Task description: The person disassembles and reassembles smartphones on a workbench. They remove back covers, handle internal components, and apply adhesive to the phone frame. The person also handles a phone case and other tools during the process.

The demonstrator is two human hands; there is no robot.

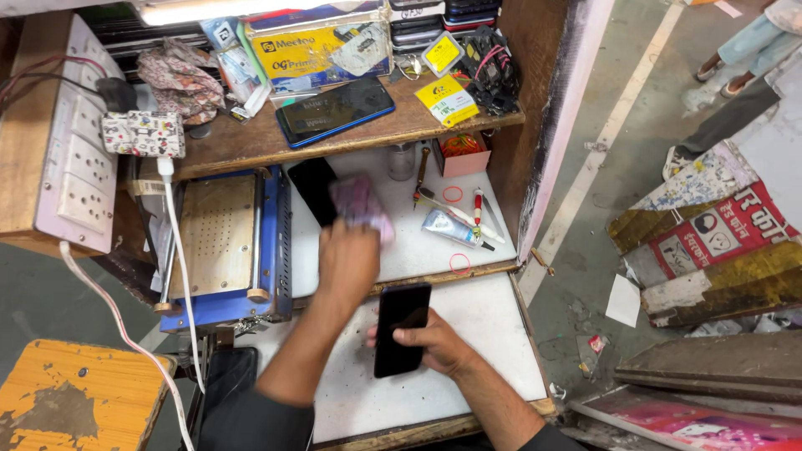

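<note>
Both hands are busy over the white table (493,334). Right hand (434,344) rests on a black phone (399,327), with the thumb across its lower part and the fingers curled at its side, pinning it flat on the table. Left hand (347,255) reaches farther back and is closed on a pinkish cloth (361,205), which is blurred, so I can't be sure what kind it is. Just behind the cloth lies a dark glass sheet (313,188).

I think the phone is thin, stiff and smooth. Its glass face looks slippery and could crack, so the long edges seem the best place to hold it, not the face. The cloth looks soft and light and bunches up anywhere you grab it.

Near the back lie a glue tube (443,225) and some pens (478,209).
</note>
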